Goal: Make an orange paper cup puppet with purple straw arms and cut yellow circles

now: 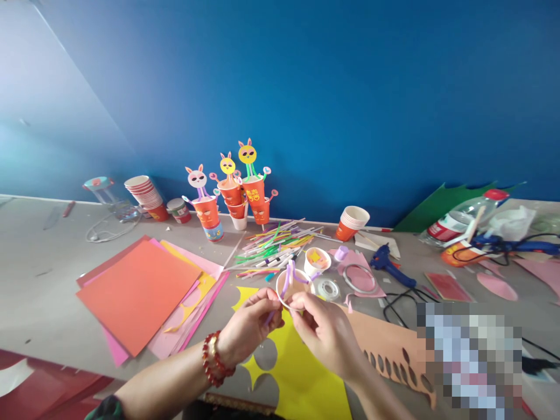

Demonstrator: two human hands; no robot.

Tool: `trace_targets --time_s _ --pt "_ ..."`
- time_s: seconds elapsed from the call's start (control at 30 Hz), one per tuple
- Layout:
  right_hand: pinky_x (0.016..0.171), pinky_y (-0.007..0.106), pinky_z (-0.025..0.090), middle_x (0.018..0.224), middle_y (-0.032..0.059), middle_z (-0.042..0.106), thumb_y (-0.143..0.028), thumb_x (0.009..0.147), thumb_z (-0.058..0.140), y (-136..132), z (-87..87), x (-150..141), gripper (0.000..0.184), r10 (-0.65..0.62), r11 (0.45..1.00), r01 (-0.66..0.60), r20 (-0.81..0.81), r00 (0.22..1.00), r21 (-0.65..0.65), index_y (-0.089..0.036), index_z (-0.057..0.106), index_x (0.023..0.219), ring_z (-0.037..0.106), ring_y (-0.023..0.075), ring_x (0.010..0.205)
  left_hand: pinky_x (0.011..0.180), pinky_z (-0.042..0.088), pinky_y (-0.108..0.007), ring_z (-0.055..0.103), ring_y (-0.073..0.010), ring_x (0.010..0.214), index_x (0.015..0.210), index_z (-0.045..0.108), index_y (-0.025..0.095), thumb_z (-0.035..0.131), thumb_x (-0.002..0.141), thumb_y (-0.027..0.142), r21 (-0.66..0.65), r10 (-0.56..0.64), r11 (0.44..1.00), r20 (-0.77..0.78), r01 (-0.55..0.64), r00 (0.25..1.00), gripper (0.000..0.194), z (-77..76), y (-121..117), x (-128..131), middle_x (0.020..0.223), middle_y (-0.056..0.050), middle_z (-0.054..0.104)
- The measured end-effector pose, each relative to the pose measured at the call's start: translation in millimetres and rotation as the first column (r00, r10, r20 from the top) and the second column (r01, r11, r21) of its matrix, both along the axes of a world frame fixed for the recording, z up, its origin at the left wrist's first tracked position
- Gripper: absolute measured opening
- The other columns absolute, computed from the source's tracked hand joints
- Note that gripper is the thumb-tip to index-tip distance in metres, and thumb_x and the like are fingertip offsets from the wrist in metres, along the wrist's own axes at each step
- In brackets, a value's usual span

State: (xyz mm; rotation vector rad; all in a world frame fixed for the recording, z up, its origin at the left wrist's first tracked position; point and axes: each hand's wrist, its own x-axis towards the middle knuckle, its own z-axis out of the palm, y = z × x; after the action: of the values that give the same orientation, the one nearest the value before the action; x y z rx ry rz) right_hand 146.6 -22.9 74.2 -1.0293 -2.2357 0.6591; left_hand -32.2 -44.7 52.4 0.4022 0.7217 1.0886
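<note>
Between my two hands is a paper cup, its open mouth tilted toward me. Bent purple stems that look like pipe cleaners rise inside the cup and lean over its rim. My left hand is closed at the cup's left rim, with thumb and fingers pinched together and a bit of purple showing beneath them. On the near right rim, the thumb and fingers of my right hand grip the cup. My fingers hide much of the cup's lower side. Yellow paper with round cut-outs lies beneath my hands.
Finished rabbit-faced cups stand along the wall. Behind my hands lie a pile of coloured sticks, a cup of scraps and a tape roll. A blue glue gun with its cable is right; orange paper is left.
</note>
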Motion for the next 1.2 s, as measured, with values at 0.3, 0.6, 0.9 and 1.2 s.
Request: trace_targets --time_s 0.3,0.6,0.9,1.2 --pt "0.058 0.022 0.045 0.077 0.0013 0.070 -0.022 0.097 0.047 1.5 -3.6 2.3 0.014 0.004 0.999 -0.005 -0.028 1.000 -0.031 -0.022 0.059 0.092 0.061 0.0136 0.058 0.064 0.038 -0.022 0.048 -0.0082 0.058 0.077 0.063 0.014 0.076 0.079 0.032 0.073 0.010 0.997 -0.091 -0.003 0.996 0.023 -2.3 -2.7 -2.5 0.063 0.002 0.055" --pt "0.057 0.022 0.044 0.078 0.0016 0.070 -0.022 0.097 0.047 0.3 -1.4 2.3 0.014 0.001 0.999 -0.002 -0.023 1.000 -0.038 -0.023 0.061 0.093 0.061 0.0139 0.059 0.063 0.035 -0.021 0.047 -0.0083 0.061 0.076 0.061 0.014 0.074 0.082 0.032 0.148 0.041 0.989 -0.156 -0.018 0.987 0.022 -4.4 -0.9 -2.4 0.064 0.002 0.054" --pt "0.053 0.022 0.042 0.074 0.0019 0.070 -0.023 0.098 0.048 -2.9 2.6 1.7 0.015 -0.004 1.000 0.004 -0.031 1.000 0.004 -0.022 0.061 0.090 0.059 0.0127 0.053 0.057 0.034 -0.020 0.045 -0.0068 0.056 0.073 0.061 0.013 0.077 0.079 0.031 0.095 0.010 0.995 -0.080 -0.002 0.997 0.024 2.4 -3.2 0.1 0.065 0.001 0.055" --pt "0.051 0.022 0.044 0.084 0.0015 0.075 -0.021 0.097 0.052 -3.9 6.0 1.6 0.011 0.008 0.996 0.001 -0.098 0.995 0.086 -0.022 0.062 0.098 0.063 0.0123 0.055 0.055 0.034 -0.021 0.045 -0.0084 0.053 0.072 0.059 0.013 0.070 0.083 0.035 0.119 -0.048 0.991 -0.149 0.066 0.988 0.026 5.3 -6.2 -2.7 0.059 0.001 0.053"
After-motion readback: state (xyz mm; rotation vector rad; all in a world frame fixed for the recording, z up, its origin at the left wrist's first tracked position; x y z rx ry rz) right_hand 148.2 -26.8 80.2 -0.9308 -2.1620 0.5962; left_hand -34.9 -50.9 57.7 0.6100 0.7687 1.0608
